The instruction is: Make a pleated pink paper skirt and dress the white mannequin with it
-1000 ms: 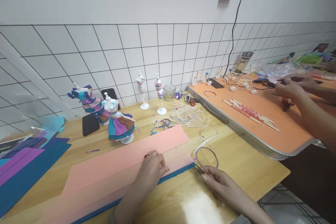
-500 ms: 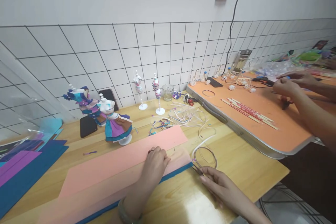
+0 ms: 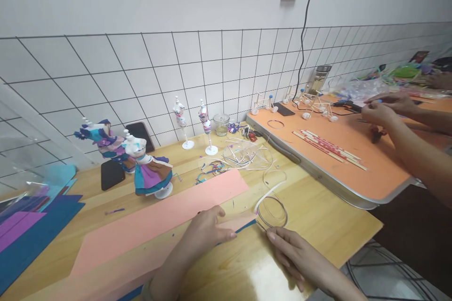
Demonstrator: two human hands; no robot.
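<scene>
My left hand (image 3: 205, 229) is over the nearer of two pink strips, its thumb and forefinger spread apart. This nearer strip (image 3: 242, 220) has a blue layer showing along its front edge, and my hand and forearm hide its middle. My right hand (image 3: 294, 250) is closed around a slim, dark pointed tool (image 3: 260, 226), perhaps tweezers; most of it is hidden in the fingers. Its tips are by the strip's right end. The wider pink strip (image 3: 169, 214) lies flat behind. A coil of thin cord (image 3: 285, 216) rests just beyond my right hand.
Two dressed mini mannequins (image 3: 151, 169) stand left, two bare ones (image 3: 205, 124) at the back. Blue and purple sheets (image 3: 31, 235) lie far left. Tangled cord (image 3: 247, 153) lies mid-table. At right, another person's hands (image 3: 381, 110) work above an orange table (image 3: 381, 174).
My left hand has gone from a closed fist on the strip to thumb and forefinger apart. The right hand keeps its place by the strip's end. The view has shifted slightly.
</scene>
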